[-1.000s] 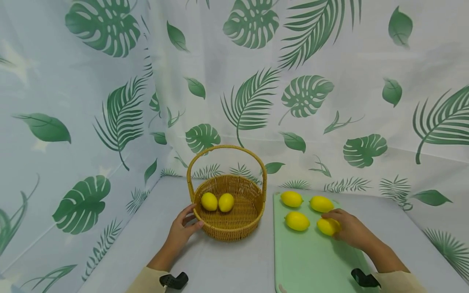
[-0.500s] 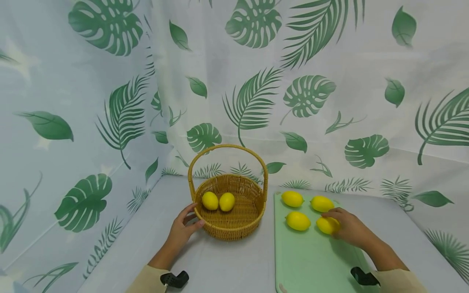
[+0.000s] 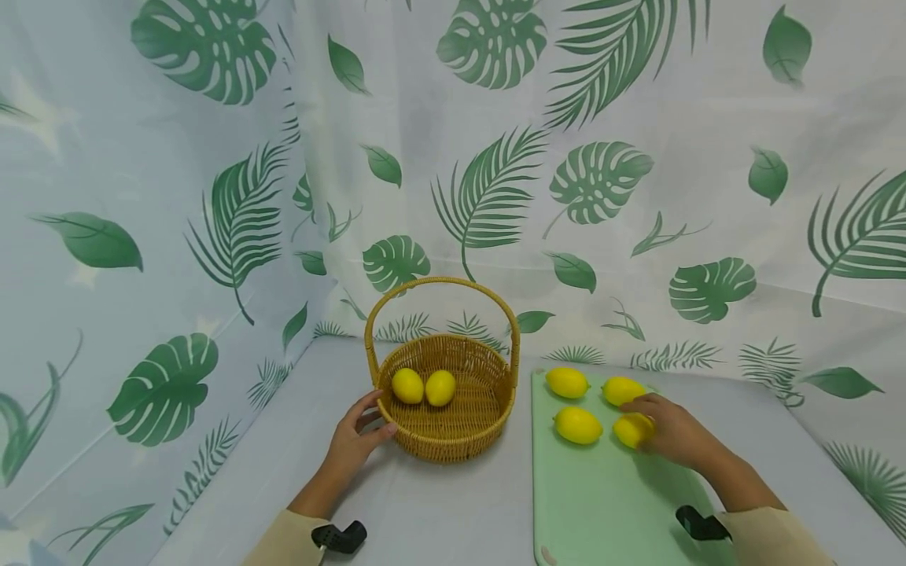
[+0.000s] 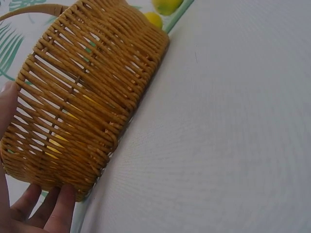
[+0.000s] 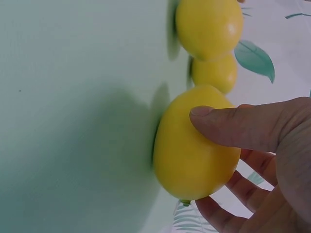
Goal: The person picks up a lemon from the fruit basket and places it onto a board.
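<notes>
At the far left, a white cloth with printed leaves hangs like a wall. Then comes the left hand, which rests against the near left side of the basket; its thumb stands apart from the other fingers, and they are spread along the woven wall. The basket stands upright on the table. In it, toward the left, two lemons lie close together. If this hand pushes hard, the basket could slide or tilt, and these round fruits could roll

Right of the basket, apart from it, lies the green board. On it are the back left lemon, the front left lemon and the back right lemon. At the front right is the held lemon, pinched by the right hand: its thumb presses one side, and the other fingers curve behind. Whether this lemon touches the board, I cannot tell. Its skin looks smooth, so too light a pinch could let it slip. The back right lemon is very near to these fingers; a careless knuckle could knock it, and it could roll off the board
</notes>
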`<state>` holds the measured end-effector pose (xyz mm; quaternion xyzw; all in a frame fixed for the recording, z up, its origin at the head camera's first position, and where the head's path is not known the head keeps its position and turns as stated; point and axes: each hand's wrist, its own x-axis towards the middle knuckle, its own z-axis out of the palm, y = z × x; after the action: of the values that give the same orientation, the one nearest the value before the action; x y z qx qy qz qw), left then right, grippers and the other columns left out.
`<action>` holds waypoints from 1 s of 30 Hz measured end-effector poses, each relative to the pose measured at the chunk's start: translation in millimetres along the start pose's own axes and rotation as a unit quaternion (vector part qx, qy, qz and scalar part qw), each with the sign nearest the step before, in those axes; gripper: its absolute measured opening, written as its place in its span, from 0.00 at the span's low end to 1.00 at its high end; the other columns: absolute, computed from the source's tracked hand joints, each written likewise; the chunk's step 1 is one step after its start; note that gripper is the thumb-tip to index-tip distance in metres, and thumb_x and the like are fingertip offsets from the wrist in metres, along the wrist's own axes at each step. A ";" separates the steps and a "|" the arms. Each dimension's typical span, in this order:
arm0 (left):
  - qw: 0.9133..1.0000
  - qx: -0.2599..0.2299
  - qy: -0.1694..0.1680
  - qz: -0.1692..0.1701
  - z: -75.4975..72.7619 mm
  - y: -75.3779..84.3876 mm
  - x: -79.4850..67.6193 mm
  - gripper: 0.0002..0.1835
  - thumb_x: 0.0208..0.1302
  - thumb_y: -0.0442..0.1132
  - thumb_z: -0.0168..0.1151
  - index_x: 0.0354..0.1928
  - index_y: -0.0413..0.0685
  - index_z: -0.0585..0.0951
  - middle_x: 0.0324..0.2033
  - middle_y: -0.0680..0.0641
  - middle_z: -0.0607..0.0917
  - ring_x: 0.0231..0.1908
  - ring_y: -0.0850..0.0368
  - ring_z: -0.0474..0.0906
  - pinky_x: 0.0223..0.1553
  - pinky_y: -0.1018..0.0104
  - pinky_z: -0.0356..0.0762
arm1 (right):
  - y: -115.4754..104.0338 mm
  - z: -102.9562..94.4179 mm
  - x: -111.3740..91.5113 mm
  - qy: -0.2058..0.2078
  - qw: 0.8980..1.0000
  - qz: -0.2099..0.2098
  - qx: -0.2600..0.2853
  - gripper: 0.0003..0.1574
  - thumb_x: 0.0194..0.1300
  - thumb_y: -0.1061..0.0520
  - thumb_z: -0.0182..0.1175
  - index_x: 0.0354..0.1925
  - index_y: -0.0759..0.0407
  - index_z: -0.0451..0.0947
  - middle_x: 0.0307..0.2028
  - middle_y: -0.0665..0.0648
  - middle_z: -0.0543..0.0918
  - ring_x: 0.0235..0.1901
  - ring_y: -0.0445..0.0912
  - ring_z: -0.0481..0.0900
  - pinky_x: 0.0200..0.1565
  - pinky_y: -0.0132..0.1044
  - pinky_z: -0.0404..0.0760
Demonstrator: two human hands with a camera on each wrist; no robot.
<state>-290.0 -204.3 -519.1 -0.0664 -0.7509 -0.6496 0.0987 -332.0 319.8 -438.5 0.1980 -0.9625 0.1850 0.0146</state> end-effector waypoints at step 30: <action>1.000 0.002 -0.017 -0.024 -0.6 24.3 -5.9 0.39 0.60 0.41 0.71 0.71 0.46 0.65 0.69 0.41 0.64 0.63 0.40 0.65 0.53 0.52 0.76 | -38.5 -12.4 9.4 -0.034 0.992 -0.102 -0.066 0.27 0.53 0.65 0.71 0.53 0.57 0.81 0.52 0.60 0.78 0.50 0.58 0.75 0.49 0.54 0.78</action>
<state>-278.7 -201.1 -497.1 -0.0591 -0.7550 -0.6492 0.0707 -326.4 287.8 -412.5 0.3003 -0.9471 0.1123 0.0141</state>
